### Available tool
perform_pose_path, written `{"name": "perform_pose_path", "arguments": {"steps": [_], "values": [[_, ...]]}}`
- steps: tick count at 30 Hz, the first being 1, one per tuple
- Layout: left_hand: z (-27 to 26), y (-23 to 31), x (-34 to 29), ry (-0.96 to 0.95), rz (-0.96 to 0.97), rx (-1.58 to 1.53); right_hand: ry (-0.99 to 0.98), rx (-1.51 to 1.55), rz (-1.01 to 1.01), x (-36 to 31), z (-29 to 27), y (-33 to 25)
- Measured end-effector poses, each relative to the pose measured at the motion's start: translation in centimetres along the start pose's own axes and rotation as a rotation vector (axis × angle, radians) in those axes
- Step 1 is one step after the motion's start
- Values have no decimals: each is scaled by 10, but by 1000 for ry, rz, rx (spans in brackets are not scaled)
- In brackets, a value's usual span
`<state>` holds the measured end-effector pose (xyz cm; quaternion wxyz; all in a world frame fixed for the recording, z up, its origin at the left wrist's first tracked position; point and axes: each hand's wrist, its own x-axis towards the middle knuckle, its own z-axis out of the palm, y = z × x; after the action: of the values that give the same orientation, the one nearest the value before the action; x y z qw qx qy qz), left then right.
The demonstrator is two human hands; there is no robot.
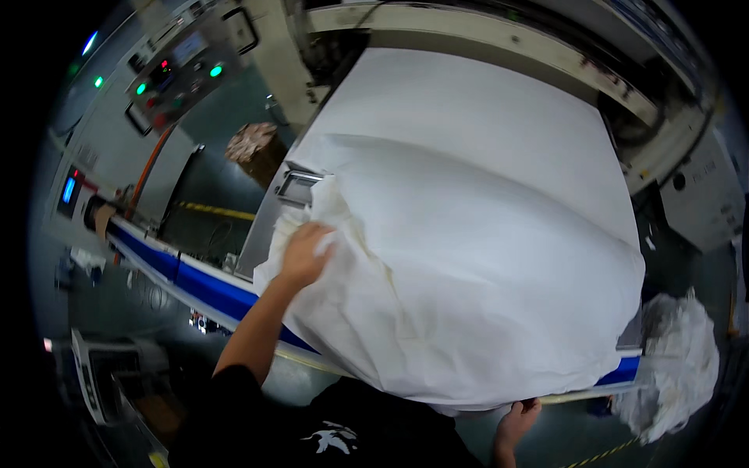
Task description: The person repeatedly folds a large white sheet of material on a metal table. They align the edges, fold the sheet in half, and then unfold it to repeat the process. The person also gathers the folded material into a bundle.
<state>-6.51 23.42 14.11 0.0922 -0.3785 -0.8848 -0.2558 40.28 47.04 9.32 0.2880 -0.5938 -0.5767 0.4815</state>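
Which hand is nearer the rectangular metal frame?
Left. The left hand is just below the rectangular metal frame in the view, at the crumpled left side of the white sheet; the right hand is farther, lower right, by the sheet's edge.

Factory workshop: lit control panel (187, 76), heavy machine frame (499, 40), striped floor tape (214, 210).

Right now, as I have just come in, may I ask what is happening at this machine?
A person is handling a large white sheet. The left hand is on its crumpled left side, near a small metal frame; the right hand is at its near edge, its grip partly hidden. The sheet bulges over the nearer part of a flat white surface, in front of the machine. At the upper left, a control panel shows green lights.
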Motion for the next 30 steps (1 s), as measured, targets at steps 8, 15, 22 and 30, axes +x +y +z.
{"name": "perform_pose_path", "arguments": {"steps": [8, 15, 22, 30], "values": [[63, -33, 92, 109, -174, 78, 161, -452, -529, -14, 42, -40], [103, -195, 142, -216, -311, 615, 78, -667, -559, -5, 77, -43], [114, -214, 186, -545, -231, 656, 132, -604, -612, 2, 87, -32], [112, -257, 211, -699, -26, 743, 119, -530, -600, 3, 103, -26]]}}
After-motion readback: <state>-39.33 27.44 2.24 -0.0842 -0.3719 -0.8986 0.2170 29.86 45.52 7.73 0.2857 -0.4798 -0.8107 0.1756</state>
